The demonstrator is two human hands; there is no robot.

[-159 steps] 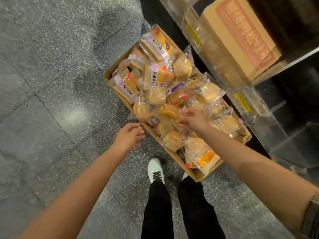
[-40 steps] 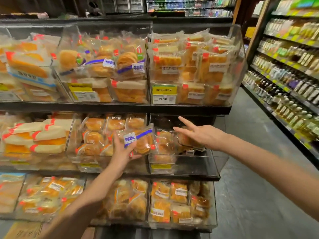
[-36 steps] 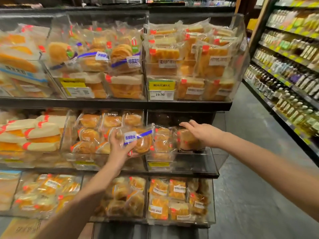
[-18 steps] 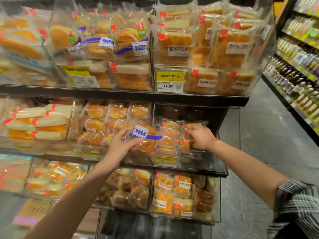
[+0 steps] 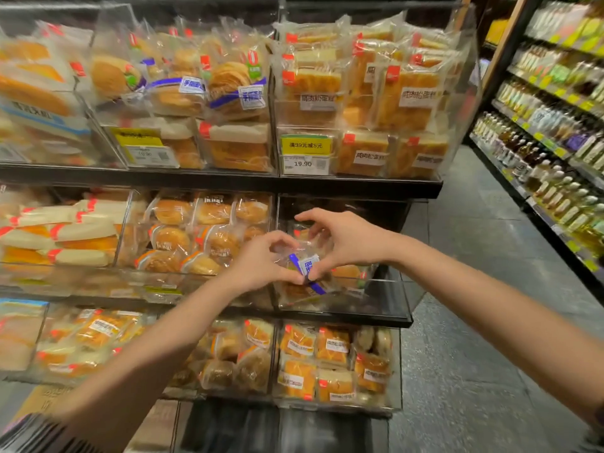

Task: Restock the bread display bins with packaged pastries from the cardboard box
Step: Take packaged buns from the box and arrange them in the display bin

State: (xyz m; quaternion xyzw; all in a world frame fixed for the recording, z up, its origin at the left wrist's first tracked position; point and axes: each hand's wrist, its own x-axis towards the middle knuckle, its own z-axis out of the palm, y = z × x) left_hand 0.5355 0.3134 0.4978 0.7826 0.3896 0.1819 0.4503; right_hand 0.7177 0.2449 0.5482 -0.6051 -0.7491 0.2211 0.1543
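A blue-banded pastry packet [image 5: 307, 268] is pinched by both hands, left hand [image 5: 261, 261] and right hand [image 5: 346, 241], above the middle-shelf clear bin [image 5: 389, 295], where few packets lie; neighbouring bins are filled.

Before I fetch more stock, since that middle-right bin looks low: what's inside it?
Inside the clear bin, both hands, left hand and right hand, hold a blue-banded pastry pack. A few wrapped buns lie beside it. The hands cover whatever sits behind.

The single head view looks forward and slightly down, close to the bread display bins [image 5: 343, 308].
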